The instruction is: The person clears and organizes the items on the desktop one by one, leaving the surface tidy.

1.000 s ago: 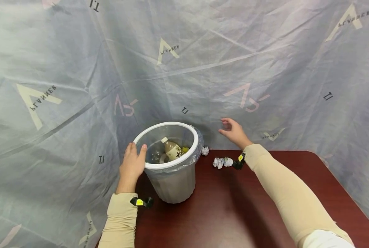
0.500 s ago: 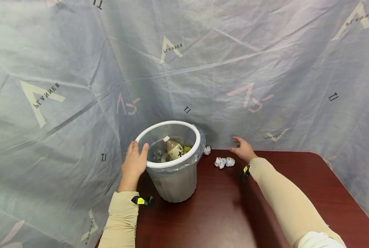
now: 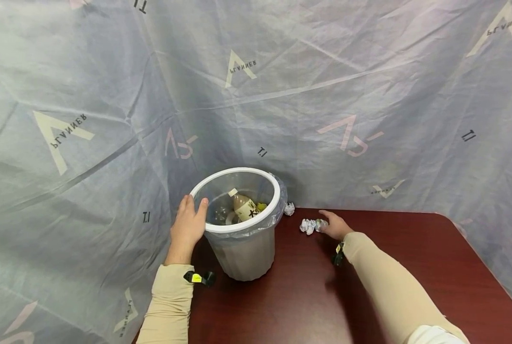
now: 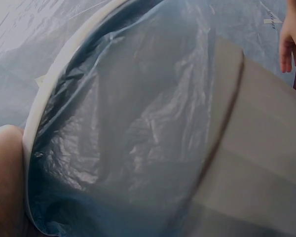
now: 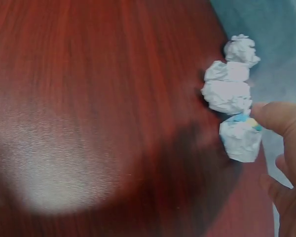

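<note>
A grey trash bin (image 3: 245, 253) with a white rim and clear liner stands on the table. Inside lies a plastic bottle (image 3: 244, 208) beside something yellow (image 3: 261, 206). My left hand (image 3: 188, 227) rests against the bin's left rim, fingers fairly straight; in the left wrist view the liner (image 4: 133, 133) hides most of it. Right of the bin my right hand (image 3: 336, 226) hovers low at a crumpled paper ball (image 5: 240, 140), its fingers extended beside it. Another paper ball (image 5: 227, 89) touches that one. A third paper ball (image 3: 289, 209) sits close to the bin.
The dark red-brown table (image 3: 290, 306) reaches to the right and toward me. A grey printed cloth (image 3: 299, 110) hangs close behind the bin and along the left side. The bin's rim rises well above the tabletop.
My right hand has come down from above the table to the nearest paper ball, first moving a little right. The left hand keeps its place on the bin rim.
</note>
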`<state>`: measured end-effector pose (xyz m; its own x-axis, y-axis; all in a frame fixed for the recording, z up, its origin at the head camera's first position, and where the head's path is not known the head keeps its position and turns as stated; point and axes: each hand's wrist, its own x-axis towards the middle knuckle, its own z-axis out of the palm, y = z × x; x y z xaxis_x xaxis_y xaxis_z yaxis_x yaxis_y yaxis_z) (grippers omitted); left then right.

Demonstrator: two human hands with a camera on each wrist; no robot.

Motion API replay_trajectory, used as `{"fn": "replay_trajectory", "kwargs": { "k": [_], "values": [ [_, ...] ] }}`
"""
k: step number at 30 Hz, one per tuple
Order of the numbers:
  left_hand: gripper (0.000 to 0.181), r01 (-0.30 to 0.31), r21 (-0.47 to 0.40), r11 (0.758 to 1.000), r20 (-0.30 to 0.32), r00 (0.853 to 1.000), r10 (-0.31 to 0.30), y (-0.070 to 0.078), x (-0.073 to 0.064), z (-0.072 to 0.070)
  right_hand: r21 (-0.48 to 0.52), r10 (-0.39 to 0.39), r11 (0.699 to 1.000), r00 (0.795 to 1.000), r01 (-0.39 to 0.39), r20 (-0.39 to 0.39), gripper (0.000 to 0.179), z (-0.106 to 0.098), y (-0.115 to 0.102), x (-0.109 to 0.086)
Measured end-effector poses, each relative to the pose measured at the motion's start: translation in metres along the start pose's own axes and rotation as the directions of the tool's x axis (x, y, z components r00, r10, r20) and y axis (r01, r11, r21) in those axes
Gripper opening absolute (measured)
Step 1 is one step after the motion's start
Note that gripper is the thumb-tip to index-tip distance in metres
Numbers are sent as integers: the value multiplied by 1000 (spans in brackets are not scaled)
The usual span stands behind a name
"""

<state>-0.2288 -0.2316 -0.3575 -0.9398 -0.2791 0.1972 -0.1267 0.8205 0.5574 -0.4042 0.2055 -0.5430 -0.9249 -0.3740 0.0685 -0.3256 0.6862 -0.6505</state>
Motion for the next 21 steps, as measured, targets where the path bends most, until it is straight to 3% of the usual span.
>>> {"fn": "replay_trajectory", "kwargs": {
  "k": [4, 12, 16, 21],
  "values": [
    [87, -5, -6, 1000, -6, 1000, 5, 1, 1, 1, -4, -34, 999, 999, 34, 40, 71, 6, 1, -4],
    [86, 3, -1, 1000, -5, 1000, -3, -1, 1, 1, -74, -18, 997, 993, 26, 113, 79, 23, 6, -2],
    [89, 0, 4, 1000, -7, 1000, 0, -1, 1, 1, -122, -15, 992, 997, 25, 81, 64, 29, 5, -1],
    [89, -3, -3, 1000, -7, 1000, 3, 0, 1, 1, -188, 28, 982, 999, -30, -16, 29, 31, 5, -4]
  ]
}}
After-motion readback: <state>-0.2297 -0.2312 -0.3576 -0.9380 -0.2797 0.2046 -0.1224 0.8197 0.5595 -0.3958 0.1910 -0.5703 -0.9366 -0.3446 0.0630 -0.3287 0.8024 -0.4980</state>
